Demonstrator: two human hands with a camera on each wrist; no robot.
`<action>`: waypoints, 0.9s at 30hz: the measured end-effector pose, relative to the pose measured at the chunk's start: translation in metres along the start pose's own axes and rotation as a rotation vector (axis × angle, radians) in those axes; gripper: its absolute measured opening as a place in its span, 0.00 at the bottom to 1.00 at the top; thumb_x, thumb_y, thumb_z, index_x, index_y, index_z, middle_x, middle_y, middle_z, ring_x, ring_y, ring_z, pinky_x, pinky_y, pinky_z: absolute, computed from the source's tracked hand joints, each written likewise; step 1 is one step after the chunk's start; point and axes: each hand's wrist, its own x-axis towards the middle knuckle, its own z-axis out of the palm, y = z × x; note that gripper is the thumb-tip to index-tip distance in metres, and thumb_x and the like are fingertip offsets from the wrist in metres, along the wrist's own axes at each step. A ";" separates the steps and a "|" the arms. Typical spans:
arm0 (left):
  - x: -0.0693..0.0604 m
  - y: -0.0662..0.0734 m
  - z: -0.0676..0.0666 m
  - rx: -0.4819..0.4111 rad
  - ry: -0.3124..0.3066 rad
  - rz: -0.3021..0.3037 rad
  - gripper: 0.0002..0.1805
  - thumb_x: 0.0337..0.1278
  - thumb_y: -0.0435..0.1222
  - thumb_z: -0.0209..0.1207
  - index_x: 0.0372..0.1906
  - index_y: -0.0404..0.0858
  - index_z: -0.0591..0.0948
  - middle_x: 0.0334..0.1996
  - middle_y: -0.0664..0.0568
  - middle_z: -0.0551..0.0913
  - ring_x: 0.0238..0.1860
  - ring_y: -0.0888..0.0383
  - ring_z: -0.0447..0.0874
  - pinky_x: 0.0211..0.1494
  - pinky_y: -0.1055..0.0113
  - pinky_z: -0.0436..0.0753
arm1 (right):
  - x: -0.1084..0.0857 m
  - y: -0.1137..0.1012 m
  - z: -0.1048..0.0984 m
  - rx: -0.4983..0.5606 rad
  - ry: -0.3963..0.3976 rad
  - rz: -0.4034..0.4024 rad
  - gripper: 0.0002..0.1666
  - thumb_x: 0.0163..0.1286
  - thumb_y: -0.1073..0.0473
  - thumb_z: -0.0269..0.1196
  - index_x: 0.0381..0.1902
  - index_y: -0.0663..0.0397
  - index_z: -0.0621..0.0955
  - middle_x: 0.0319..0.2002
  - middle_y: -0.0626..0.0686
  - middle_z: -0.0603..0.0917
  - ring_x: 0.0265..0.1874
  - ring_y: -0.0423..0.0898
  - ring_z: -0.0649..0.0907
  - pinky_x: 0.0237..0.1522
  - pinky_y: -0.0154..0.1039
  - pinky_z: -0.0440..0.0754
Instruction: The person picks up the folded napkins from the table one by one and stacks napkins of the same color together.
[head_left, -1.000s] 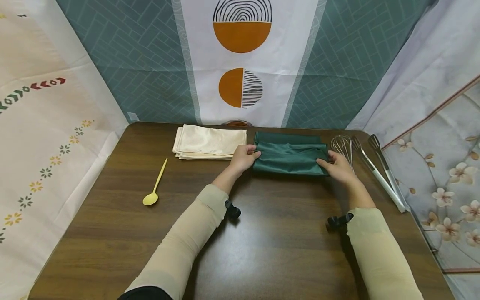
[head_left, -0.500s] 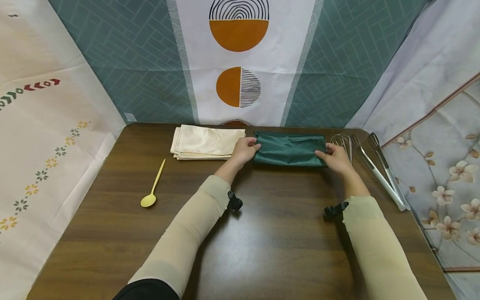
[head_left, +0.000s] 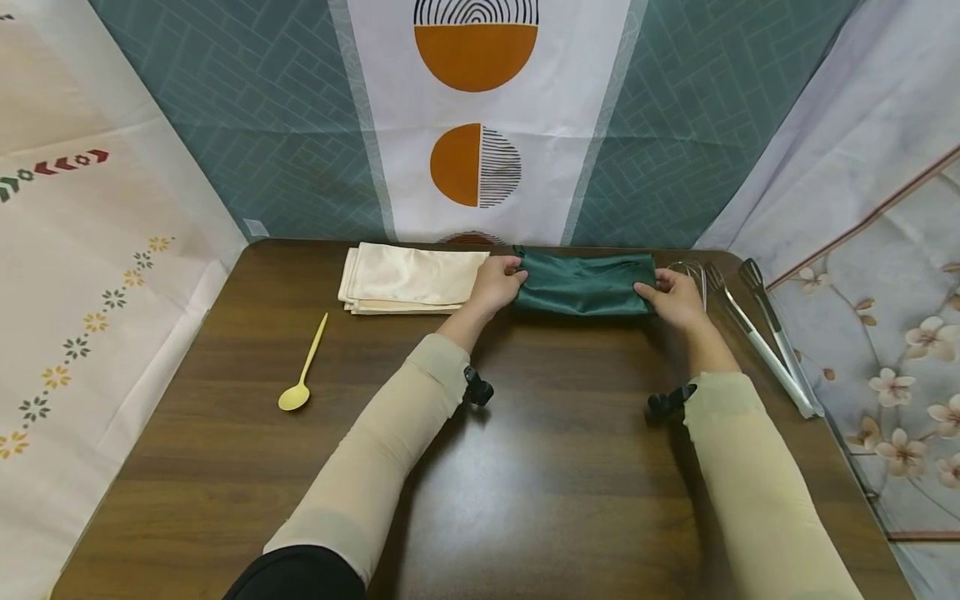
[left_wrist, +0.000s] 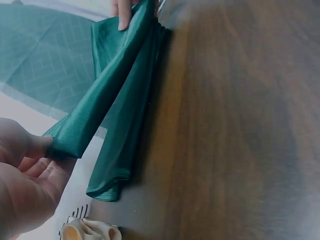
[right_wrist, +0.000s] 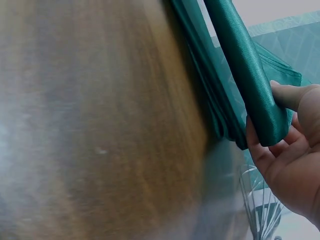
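Observation:
A folded green satin cloth (head_left: 588,285) is stretched between both hands at the back of the table. My left hand (head_left: 497,285) pinches its left end between thumb and fingers, beside a stack of folded cream cloths (head_left: 420,275). At the right end, my right hand (head_left: 678,298) grips the cloth the same way, near a whisk (right_wrist: 260,215). Both wrist views show the held fold raised above more folded green cloth (left_wrist: 122,150) lying on the table. Whether the two layers are separate pieces, I cannot tell.
On the wooden table (head_left: 525,467), a yellow spoon (head_left: 303,367) lies at the left. Two long-handled utensils (head_left: 765,342) lie along the right edge. Fabric hangings (head_left: 277,108) stand directly behind the table and at both sides.
Both hands have moved the held green cloth away from me, toward the back edge. It now covers the green layer visible behind it one second ago.

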 end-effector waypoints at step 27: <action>0.018 -0.007 0.009 0.246 0.069 -0.042 0.19 0.71 0.35 0.60 0.61 0.31 0.81 0.55 0.41 0.84 0.57 0.47 0.81 0.58 0.57 0.81 | 0.024 0.011 0.018 0.037 0.063 0.050 0.37 0.76 0.52 0.61 0.71 0.74 0.66 0.63 0.72 0.73 0.62 0.62 0.73 0.63 0.54 0.72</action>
